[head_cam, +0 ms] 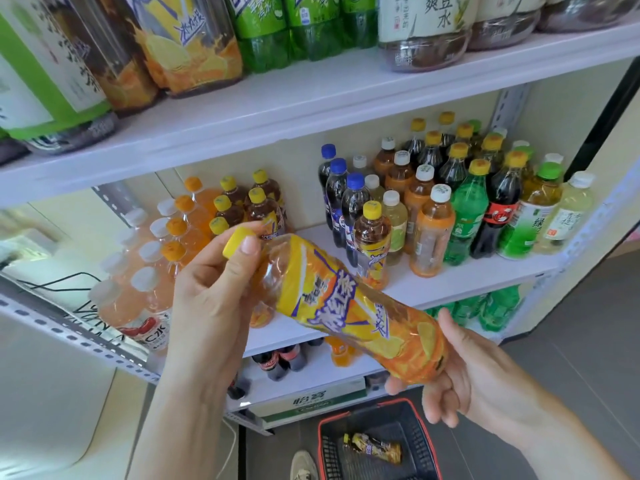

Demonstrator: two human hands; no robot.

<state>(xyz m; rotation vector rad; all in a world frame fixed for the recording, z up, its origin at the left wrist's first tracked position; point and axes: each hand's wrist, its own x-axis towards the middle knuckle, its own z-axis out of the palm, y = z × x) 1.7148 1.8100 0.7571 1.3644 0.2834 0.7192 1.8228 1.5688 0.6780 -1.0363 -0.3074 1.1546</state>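
Holding iced tea bottle in mid-air with both hands, aslant, in front of middle shelf; yellow cap up-left, base down-right. Touching nothing on the shelf.

Gripped round the neck by left hand, thumb pressed just under the cap, other fingers curled behind. Cupped at the base by right hand, thumb along the side, fingers curled underneath.

Looks full or nearly so, with brown liquid showing through the clear shoulder. Hard to confirm past glare and label wrap, so only probably full.

Handling, as judged:
- Moderately heavy for one hand, with weight spread along the length. Likely to swing if taken by the cap alone.
- Thin plastic wall, stiff enough while sealed and full. Apt to dent under a hard squeeze at mid-body.
- Glossy shrink label, likely slick, more so if damp.
- Not fragile. Should survive a short drop, but could roll away.

Best hold: round the waist over the label for a one-hand carry, or neck plus base as now for turning and reading. Avoid pinching the cap only.

Upright twin bottle on the shelf just behind, amid other drinks. Red shopping basket on the floor below, one similar bottle lying flat inside.
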